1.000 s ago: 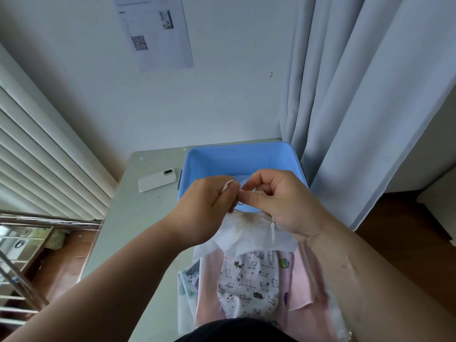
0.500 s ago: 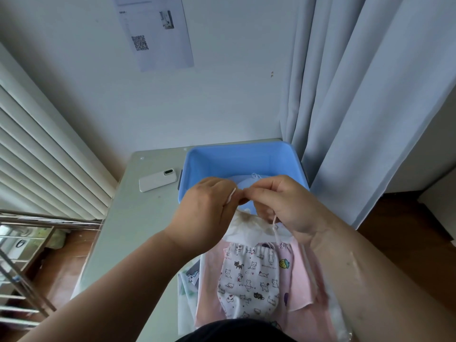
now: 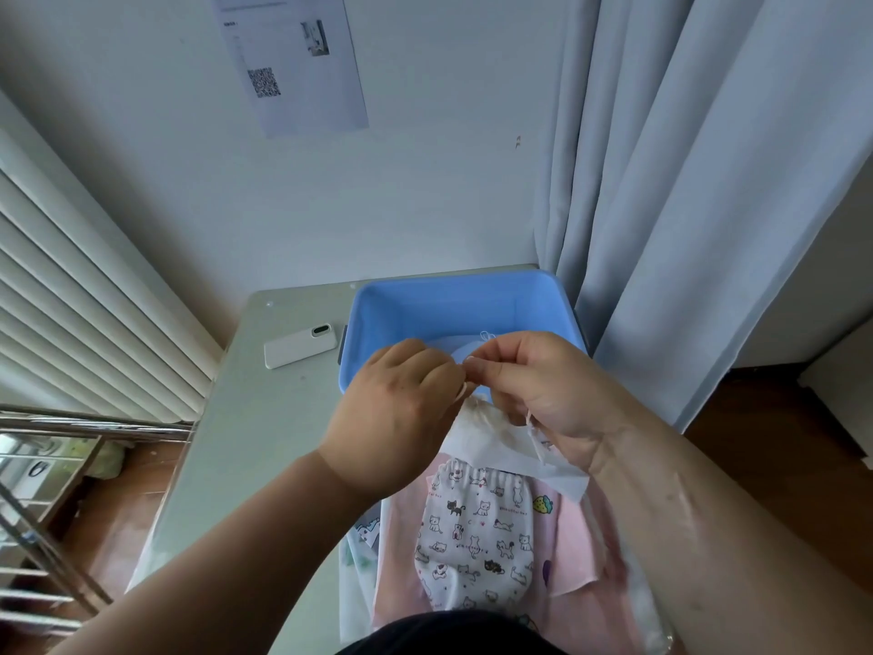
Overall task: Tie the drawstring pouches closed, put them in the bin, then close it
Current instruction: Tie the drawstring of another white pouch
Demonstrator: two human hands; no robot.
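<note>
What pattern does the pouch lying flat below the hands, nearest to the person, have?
The pouch has small cartoon cats on white fabric, seen best in the head view.

My left hand [image 3: 401, 413] & right hand [image 3: 543, 385] meet at centre frame, fingertips together, both pinching the thin white cord [image 3: 460, 395] of a white pouch [image 3: 491, 439]; pouch sits just below them, in front of the blue bin [image 3: 425, 314]; cat-print pouch [image 3: 477, 536] lies lower centre on pink fabric [image 3: 574, 546], atop the grey table [image 3: 264, 418]; white phone [image 3: 300, 346] left of bin, not touching; QR sheet [image 3: 293, 63] on wall, top centre; curtain [image 3: 685, 182] at right.
</note>
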